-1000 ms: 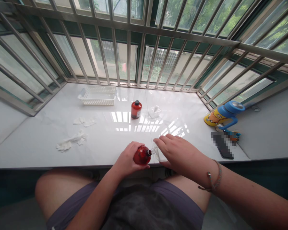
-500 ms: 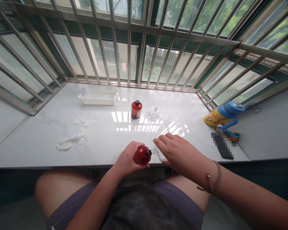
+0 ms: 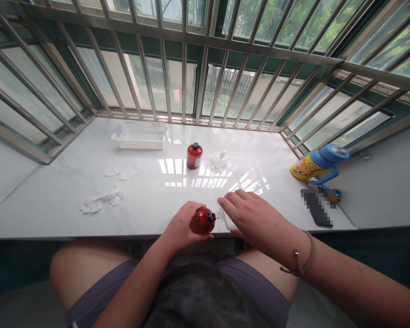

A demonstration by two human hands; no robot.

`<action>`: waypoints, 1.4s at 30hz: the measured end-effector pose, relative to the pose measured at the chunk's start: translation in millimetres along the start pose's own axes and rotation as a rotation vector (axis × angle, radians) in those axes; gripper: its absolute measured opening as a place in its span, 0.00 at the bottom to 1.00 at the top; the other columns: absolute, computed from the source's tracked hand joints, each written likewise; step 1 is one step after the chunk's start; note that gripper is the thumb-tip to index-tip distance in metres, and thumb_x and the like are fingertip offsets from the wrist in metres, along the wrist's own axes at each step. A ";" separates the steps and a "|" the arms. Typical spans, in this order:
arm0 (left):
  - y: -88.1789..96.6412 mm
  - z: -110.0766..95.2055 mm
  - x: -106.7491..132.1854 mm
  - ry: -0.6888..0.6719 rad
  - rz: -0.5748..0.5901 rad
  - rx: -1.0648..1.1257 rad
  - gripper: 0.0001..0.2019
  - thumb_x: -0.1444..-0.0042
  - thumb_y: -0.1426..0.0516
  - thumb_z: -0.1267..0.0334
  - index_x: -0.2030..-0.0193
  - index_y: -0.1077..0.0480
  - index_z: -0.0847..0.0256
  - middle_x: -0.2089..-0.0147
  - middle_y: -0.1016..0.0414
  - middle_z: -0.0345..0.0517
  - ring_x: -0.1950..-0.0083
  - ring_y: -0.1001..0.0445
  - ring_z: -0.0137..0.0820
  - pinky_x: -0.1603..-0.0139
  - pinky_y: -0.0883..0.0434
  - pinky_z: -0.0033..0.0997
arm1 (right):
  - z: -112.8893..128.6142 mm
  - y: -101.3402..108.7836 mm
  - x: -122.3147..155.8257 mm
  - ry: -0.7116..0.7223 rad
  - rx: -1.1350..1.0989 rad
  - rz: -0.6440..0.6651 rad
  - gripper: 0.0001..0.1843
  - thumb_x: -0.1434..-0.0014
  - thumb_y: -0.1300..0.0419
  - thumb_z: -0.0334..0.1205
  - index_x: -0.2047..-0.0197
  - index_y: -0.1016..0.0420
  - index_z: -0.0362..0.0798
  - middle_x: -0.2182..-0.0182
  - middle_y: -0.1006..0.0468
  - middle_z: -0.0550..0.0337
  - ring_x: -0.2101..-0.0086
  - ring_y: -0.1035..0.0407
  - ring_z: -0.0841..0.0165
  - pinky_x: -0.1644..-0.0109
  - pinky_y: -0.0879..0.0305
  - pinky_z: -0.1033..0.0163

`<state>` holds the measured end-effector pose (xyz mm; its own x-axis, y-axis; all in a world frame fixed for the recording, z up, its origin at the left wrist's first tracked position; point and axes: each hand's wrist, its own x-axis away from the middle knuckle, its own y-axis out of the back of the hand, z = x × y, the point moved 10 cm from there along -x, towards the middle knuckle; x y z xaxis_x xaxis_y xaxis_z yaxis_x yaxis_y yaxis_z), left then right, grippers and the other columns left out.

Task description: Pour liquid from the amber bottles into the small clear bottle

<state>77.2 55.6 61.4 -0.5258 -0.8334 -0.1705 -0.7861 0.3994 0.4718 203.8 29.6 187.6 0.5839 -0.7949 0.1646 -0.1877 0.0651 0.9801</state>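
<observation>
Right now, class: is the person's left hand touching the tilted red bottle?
Touching. The head view shows the left hand with fingers wrapped around the red bottle, tilted toward the clear cup in the right hand.

— Where are we sitting?
— In a home, we think: a bay window closed in by metal security bars (image 3: 183, 68), with green trees (image 3: 287, 20) outside.
— What else shows it?
— A glossy white stone table (image 3: 150, 196) fills the bay, and on it we see a child's cartoon water bottle (image 3: 316, 165) and a white plastic basket (image 3: 140, 136).
</observation>
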 end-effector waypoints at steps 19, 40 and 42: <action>1.5 0.9 -0.7 0.016 -0.006 0.019 0.39 0.51 0.22 0.50 0.35 0.31 0.49 0.38 0.25 0.49 0.36 0.24 0.49 0.33 0.25 0.53 | 1.1 0.9 0.1 -0.007 0.048 -0.024 0.17 0.34 0.36 0.32 0.43 0.27 0.47 0.50 0.21 0.47 0.52 0.28 0.51 0.49 0.32 0.50; 2.5 3.3 -1.4 0.025 -0.009 0.035 0.40 0.52 0.21 0.51 0.35 0.31 0.50 0.38 0.26 0.49 0.37 0.24 0.48 0.33 0.25 0.52 | 4.4 5.8 5.4 0.034 0.120 -0.199 0.20 0.32 0.37 0.31 0.38 0.29 0.46 0.45 0.22 0.45 0.49 0.28 0.50 0.49 0.33 0.48; 2.4 3.7 -1.8 0.029 -0.010 0.038 0.40 0.52 0.21 0.51 0.36 0.31 0.50 0.38 0.25 0.50 0.37 0.24 0.48 0.33 0.25 0.52 | 5.0 7.8 6.4 0.042 0.136 -0.246 0.21 0.33 0.36 0.30 0.38 0.29 0.45 0.46 0.22 0.45 0.50 0.28 0.50 0.49 0.32 0.48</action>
<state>75.1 59.4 59.7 -0.5087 -0.8478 -0.1500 -0.8033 0.4047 0.4369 202.1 22.0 195.7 0.6564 -0.7512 -0.0695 -0.1386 -0.2105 0.9677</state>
